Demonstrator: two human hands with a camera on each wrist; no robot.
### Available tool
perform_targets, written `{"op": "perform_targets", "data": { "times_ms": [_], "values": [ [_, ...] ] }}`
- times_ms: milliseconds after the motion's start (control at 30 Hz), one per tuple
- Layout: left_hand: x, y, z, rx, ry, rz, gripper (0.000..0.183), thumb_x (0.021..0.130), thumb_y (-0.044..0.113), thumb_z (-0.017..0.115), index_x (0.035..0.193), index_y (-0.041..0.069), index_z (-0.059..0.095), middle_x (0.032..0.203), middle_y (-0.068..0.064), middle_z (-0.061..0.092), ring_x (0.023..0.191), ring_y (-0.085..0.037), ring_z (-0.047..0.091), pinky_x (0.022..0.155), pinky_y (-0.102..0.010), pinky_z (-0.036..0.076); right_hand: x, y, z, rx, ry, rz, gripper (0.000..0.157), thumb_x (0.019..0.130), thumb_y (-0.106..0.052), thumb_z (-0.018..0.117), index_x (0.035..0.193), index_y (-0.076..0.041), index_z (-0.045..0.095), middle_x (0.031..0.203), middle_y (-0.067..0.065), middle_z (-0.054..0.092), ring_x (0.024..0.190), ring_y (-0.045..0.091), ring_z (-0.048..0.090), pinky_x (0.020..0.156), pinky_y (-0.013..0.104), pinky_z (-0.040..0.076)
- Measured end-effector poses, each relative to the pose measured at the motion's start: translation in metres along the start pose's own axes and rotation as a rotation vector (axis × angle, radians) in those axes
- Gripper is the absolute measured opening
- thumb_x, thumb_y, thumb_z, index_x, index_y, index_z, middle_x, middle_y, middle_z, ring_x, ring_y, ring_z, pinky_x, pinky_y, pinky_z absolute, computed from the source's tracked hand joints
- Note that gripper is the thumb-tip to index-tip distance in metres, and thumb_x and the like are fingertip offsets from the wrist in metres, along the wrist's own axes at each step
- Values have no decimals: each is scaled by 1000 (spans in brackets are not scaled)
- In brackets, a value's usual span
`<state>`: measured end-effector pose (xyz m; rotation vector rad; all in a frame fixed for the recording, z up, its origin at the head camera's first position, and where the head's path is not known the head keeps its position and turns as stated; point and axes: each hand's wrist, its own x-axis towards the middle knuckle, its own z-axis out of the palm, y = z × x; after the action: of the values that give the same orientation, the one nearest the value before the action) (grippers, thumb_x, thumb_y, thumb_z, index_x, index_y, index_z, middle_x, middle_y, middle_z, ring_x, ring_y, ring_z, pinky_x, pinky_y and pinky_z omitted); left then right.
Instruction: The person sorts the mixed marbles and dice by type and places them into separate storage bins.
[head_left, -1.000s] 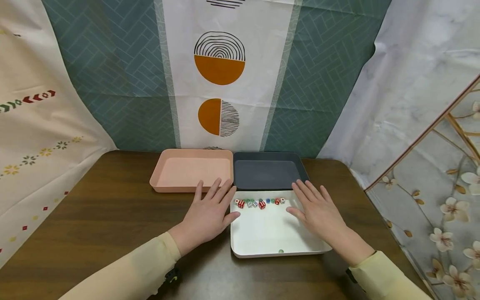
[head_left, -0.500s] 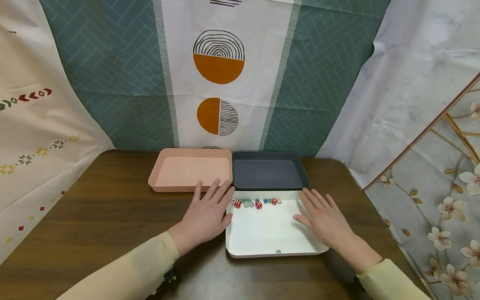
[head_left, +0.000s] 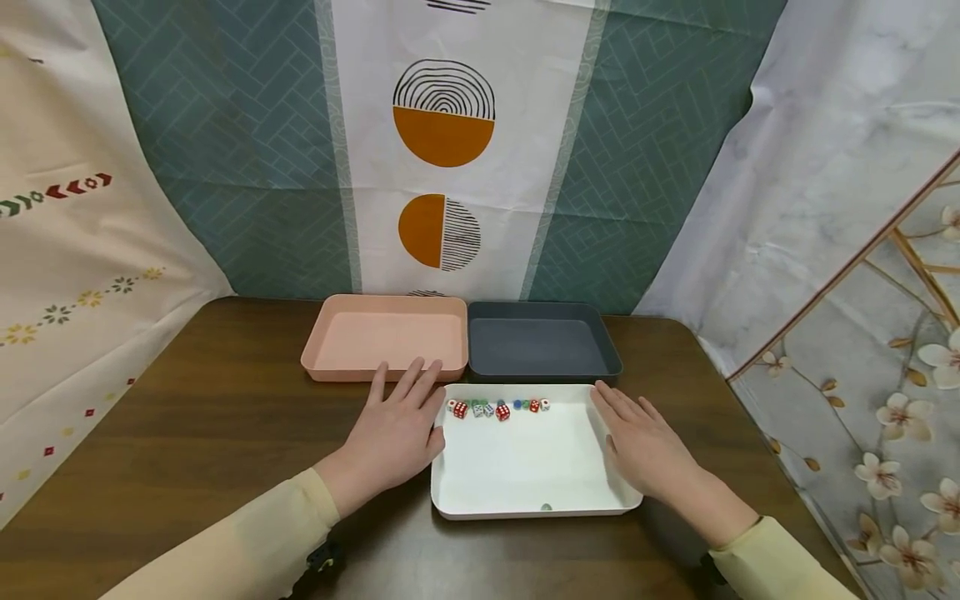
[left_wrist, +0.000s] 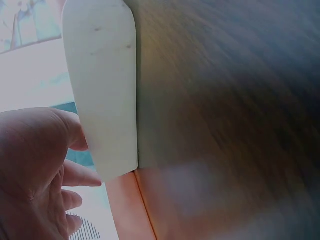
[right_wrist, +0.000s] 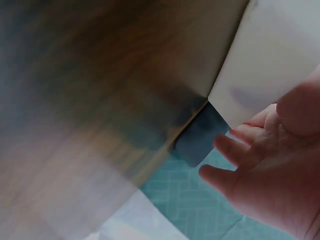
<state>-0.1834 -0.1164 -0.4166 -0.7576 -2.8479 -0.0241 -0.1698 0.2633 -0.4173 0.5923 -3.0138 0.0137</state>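
A shallow white tray [head_left: 525, 467] lies on the table with a hand at either side. Along its far wall runs a row of small red dice [head_left: 502, 412], white dice [head_left: 478, 411] and little green and blue balls [head_left: 517, 405]. One pale green ball [head_left: 546, 507] sits alone by the near wall. My left hand [head_left: 392, 442], fingers extended, is at the tray's left edge; in the left wrist view its thumb and a fingertip meet the tray's side [left_wrist: 102, 90]. My right hand [head_left: 647, 446] lies along the right edge with straight fingers, overlapping the tray's side [right_wrist: 270, 55] in the right wrist view.
A pink tray [head_left: 397, 337] and a dark grey tray [head_left: 536, 342] stand side by side behind the white one. Brown wooden table [head_left: 187, 467] surrounds them. A patterned cloth [head_left: 262, 150] hangs at the back, with more cloth at both sides.
The white tray has slid left with its dice and balls, ending up below the pink and grey trays' meeting point. My right hand moved in against its right edge; my left hand shifted slightly left.
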Motion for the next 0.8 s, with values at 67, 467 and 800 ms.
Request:
{"op": "perform_targets", "data": {
  "times_ms": [67,467,800],
  "values": [
    [-3,-5,-1,13,0,-8,55,107,36,66,152,5,65,177,-18,35,165,-41,27,127,-77,15,3,-5,-2,10,-7,-17,67,106,-7,67,167,3,41,175,21,38,156,41,44,124,66,35],
    [-24,-30,-5,33,-39,-67,57,106,36,67,154,7,64,177,-19,35,165,-42,25,127,-77,11,20,-30,-9,55,-98,-61,63,109,-6,59,169,4,38,177,20,33,160,39,39,125,64,35],
    [-33,-39,-12,57,-27,-56,54,103,34,70,149,5,68,173,-21,41,162,-45,31,125,-79,17,34,-40,-19,40,-186,-90,62,110,-7,58,168,5,39,177,21,33,159,41,41,125,64,36]
  ]
}}
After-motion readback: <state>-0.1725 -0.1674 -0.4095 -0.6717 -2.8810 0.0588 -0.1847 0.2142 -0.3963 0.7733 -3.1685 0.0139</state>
